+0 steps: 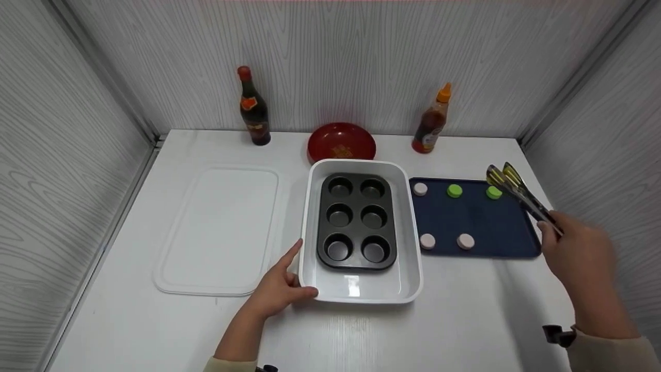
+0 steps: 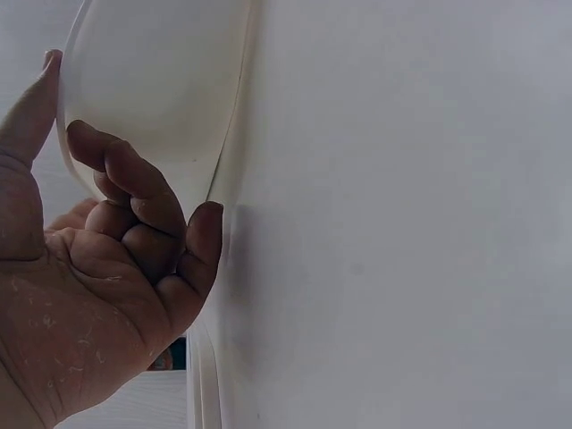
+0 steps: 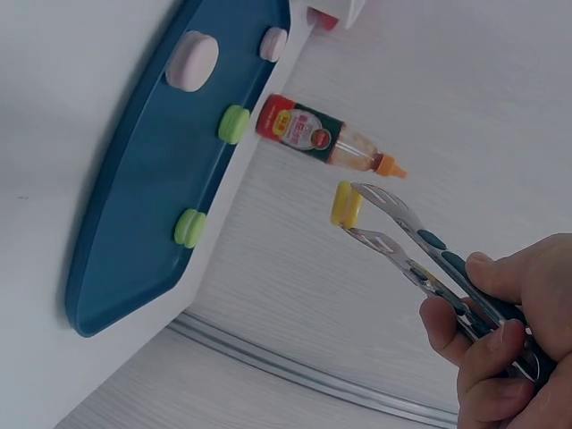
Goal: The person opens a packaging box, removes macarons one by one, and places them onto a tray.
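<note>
- White table (image 1: 465, 320), grey wood-grain walls on three sides.
- White flat lid (image 1: 217, 227) at 9 o'clock of the white baking dish (image 1: 361, 292), lying flat, just apart from it.
- White baking dish mid-table; a dark six-cup muffin tin (image 1: 356, 219) sits inside it, toward the far end, cups empty.
- Navy tray (image 1: 480, 227) at 3 o'clock of the dish, just beside it. On it: three pale pink discs (image 1: 465, 241) and two green discs (image 1: 454, 190); one green sits at the far right corner under the tong tips.
- Red bowl (image 1: 341, 142) at 12 o'clock of the dish, touching or nearly so, can't tell.
- Dark sauce bottle (image 1: 254, 108) at 11 o'clock, upright by the back wall.
- Orange-capped squeeze bottle (image 1: 431, 121) at 1 o'clock, upright, leaning a bit.
- Right hand (image 1: 583, 258) at 3 o'clock of the tray, fingers wrapped round the handles of metal tongs (image 1: 519, 196); tong tips nearly together, pinching a small yellow piece (image 3: 345, 204) in the wrist view, above the tray's far right corner.
- Left hand (image 1: 279, 292) at the dish's near left corner, 7 o'clock; fingers loosely curled against the dish wall, index finger straight along the side, thumb on the near edge.
</note>
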A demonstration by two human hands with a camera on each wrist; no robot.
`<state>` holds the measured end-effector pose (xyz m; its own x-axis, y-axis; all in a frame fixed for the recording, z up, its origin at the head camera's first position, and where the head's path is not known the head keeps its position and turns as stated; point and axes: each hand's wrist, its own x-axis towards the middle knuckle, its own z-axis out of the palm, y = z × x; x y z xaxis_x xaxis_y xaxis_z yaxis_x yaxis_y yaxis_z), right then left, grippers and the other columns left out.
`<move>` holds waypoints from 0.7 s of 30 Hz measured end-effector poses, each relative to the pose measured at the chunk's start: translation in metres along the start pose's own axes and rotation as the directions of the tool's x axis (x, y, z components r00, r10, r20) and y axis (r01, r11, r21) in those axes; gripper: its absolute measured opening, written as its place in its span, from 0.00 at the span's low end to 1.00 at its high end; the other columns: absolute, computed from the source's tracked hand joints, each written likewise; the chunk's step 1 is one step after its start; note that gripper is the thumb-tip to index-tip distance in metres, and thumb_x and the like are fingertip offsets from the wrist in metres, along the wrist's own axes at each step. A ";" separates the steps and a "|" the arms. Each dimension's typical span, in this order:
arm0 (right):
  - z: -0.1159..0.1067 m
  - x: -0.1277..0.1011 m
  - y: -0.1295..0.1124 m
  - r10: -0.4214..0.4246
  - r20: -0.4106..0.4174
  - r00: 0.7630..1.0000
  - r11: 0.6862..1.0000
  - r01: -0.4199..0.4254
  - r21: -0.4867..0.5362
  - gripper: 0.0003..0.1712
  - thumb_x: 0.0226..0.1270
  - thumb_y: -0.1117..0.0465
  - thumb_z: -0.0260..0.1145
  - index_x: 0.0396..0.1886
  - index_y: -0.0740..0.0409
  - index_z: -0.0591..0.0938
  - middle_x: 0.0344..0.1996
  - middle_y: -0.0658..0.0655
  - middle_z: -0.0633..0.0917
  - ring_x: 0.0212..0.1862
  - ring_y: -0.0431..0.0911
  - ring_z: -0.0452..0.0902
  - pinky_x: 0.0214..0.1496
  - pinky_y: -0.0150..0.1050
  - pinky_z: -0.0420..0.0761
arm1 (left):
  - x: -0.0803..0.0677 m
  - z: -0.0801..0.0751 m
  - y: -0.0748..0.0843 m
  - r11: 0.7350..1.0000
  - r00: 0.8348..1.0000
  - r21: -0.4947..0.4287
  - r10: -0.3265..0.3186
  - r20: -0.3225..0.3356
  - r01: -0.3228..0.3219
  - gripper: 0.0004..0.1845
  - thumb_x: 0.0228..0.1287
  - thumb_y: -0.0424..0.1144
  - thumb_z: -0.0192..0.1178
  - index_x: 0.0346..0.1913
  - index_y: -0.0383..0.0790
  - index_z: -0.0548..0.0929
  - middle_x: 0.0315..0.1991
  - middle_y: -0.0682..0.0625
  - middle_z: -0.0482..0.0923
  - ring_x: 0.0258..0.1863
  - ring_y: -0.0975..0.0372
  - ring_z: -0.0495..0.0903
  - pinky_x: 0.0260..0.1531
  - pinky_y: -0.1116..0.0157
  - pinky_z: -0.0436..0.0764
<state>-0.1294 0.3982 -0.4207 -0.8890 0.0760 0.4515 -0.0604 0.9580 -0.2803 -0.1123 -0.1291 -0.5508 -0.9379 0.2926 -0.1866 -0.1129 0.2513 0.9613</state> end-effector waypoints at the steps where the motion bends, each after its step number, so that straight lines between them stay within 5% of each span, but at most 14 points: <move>1: -0.001 -0.002 0.002 -0.002 -0.013 1.000 1.000 0.002 -0.001 0.15 0.74 0.68 0.69 0.52 0.76 0.84 0.36 0.79 0.85 0.29 0.73 0.79 0.31 0.69 0.74 | 0.000 0.000 0.000 1.000 1.000 0.002 -0.002 0.001 0.002 0.64 0.55 0.34 0.82 0.87 0.48 0.50 0.18 0.52 0.76 0.20 0.63 0.69 0.23 0.67 0.68; 21: 0.000 -0.034 0.037 0.049 -0.009 0.999 0.995 -0.049 -0.090 0.14 0.71 0.68 0.70 0.48 0.77 0.84 0.33 0.78 0.85 0.26 0.73 0.78 0.29 0.69 0.74 | -0.001 -0.001 0.002 1.000 1.000 0.019 0.007 0.005 -0.007 0.63 0.55 0.34 0.82 0.87 0.48 0.50 0.17 0.53 0.74 0.20 0.65 0.70 0.24 0.68 0.69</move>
<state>-0.1015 0.4313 -0.4469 -0.8867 0.1250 0.4452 0.0247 0.9742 -0.2245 -0.1116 -0.1295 -0.5487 -0.9369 0.2993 -0.1808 -0.0998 0.2668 0.9586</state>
